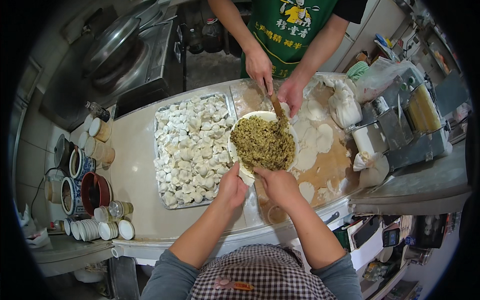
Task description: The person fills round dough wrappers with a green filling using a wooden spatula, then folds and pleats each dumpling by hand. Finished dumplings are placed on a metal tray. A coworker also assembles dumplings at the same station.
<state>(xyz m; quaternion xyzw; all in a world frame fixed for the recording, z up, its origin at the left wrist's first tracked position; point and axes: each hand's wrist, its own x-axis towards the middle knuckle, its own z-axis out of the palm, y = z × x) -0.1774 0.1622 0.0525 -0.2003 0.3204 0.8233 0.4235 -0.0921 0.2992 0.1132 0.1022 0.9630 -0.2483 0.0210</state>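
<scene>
A round white bowl (263,114) of chopped green-brown filling (262,142) stands before me. My left hand (233,187) is at its near left edge, thumb raised, with a pale dough wrapper (246,179) at its fingers. My right hand (280,187) is at the near rim, index finger pointing left over the filling's edge; whether it grips a tool is hidden. Across the bowl, a co-worker's hand (259,67) holds a wooden spatula (276,105) in the filling. The co-worker's other hand (291,94) holds a dough wrapper (285,109) beside the bowl.
A metal tray (156,157) full of folded dumplings lies left of the bowl. Dough wrappers (324,138) lie on the floured wooden board (330,168). A dough-rolling machine (405,127) stands at right. Jars (99,129), crocks (71,195) and stacked white cups (88,229) line the left.
</scene>
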